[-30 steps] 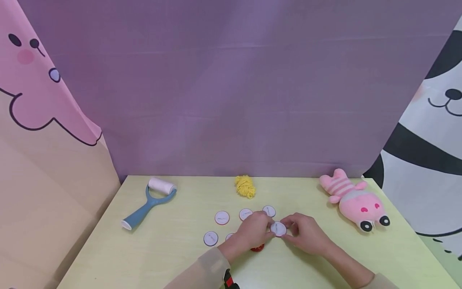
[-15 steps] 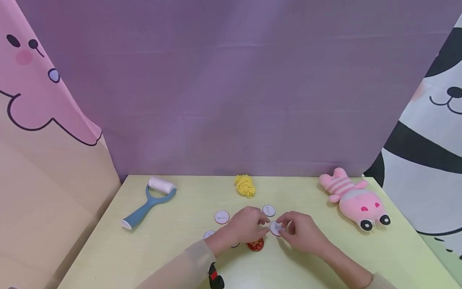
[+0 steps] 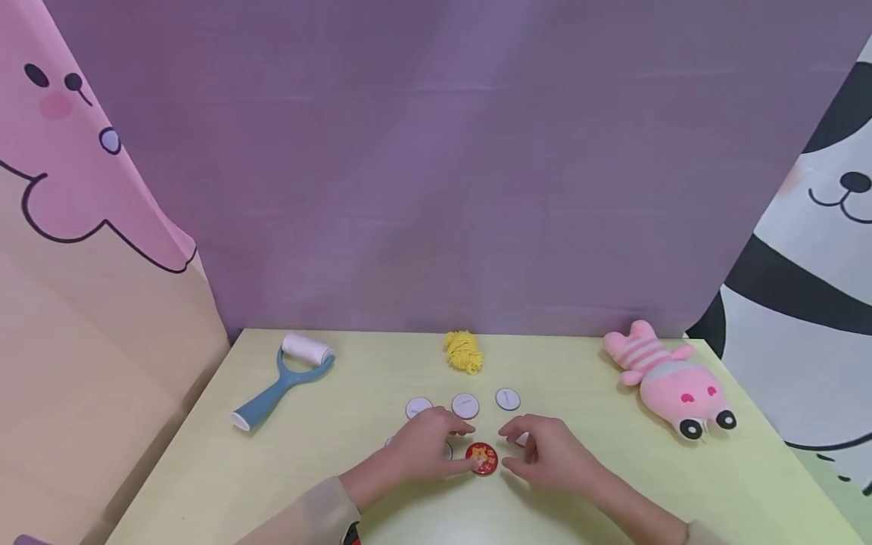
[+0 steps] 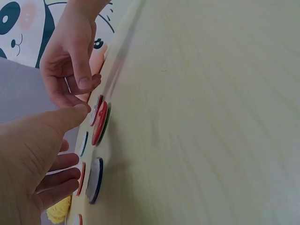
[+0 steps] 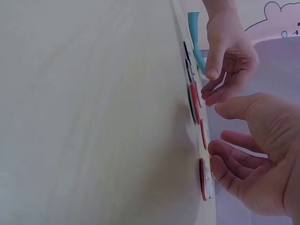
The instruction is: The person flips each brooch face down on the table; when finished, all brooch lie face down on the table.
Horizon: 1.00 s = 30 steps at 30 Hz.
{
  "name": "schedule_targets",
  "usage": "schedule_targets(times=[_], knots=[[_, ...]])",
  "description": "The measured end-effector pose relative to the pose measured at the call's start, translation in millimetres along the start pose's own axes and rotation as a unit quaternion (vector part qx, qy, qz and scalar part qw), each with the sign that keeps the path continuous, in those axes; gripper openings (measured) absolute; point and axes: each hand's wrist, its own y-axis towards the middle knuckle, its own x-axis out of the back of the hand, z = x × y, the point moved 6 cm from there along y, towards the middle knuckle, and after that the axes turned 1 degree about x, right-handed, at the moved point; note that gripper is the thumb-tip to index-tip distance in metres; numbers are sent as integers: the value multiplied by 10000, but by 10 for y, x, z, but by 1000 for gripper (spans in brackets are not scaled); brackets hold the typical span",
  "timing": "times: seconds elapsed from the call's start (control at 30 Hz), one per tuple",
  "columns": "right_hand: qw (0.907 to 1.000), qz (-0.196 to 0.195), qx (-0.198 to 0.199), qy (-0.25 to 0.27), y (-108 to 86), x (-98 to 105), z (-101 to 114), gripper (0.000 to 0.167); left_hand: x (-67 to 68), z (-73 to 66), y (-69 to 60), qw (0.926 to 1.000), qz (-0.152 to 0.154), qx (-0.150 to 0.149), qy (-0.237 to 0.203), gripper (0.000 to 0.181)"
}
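Observation:
A red round pin badge [image 3: 482,459], face up with a yellow figure, lies on the table between my hands. My left hand [image 3: 425,448] is at its left, the thumb tip at the badge's edge and the fingers loosely bent. At its right hovers my right hand [image 3: 553,456], thumb and fingers apart, holding nothing. Beside the right fingers, a white-backed badge [image 3: 522,439] is mostly hidden. Farther back lie face-down badges with pins showing: a left one [image 3: 417,407], a middle one [image 3: 465,406] and a right one [image 3: 507,399]. The left hand partly covers others.
A yellow yarn bundle [image 3: 463,353] sits at the table's back edge. On the left is a blue-handled lint roller [image 3: 282,384]. A pink plush toy [image 3: 671,382] lies at the right. Behind the table [image 3: 259,492] hangs a purple cloth [image 3: 436,166].
Both hands have left the white-backed badge at the right. The left hand has moved left and nearer to the red badge; the right hand has shifted slightly toward the front.

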Motion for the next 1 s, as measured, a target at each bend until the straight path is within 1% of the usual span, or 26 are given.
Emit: schedule_targets(times=[0.2, 0.33, 0.4, 0.53, 0.6, 0.67, 0.87, 1.0], knots=[[9997, -11, 139, -178, 3, -121, 17, 35, 38, 52, -157, 9999, -120, 109, -5, 52], [9995, 3, 146, -284, 19, -175, 50, 33, -5, 80, -214, 9996, -97, 260, -47, 52], [9992, 2, 205, -331, 19, -200, 62, 32, -44, 88, -226, 9996, -76, 279, -56, 52], [9985, -31, 306, -442, 17, -226, 82, 33, -113, 79, -227, 9998, -149, 129, 7, 53], [9985, -31, 294, -462, 18, -229, 83, 33, -132, 68, -219, 9997, -213, 50, 76, 51], [9987, -2, 257, -441, 22, -232, 84, 32, -145, 61, -211, 9995, -280, 3, 111, 48], [9986, 35, 259, -451, 22, -233, 104, 29, -164, -5, -182, 9985, -449, -282, 160, 34], [9987, 30, 304, -415, 10, -242, 110, 30, -180, -21, -164, 9980, -513, -302, 205, 32]])
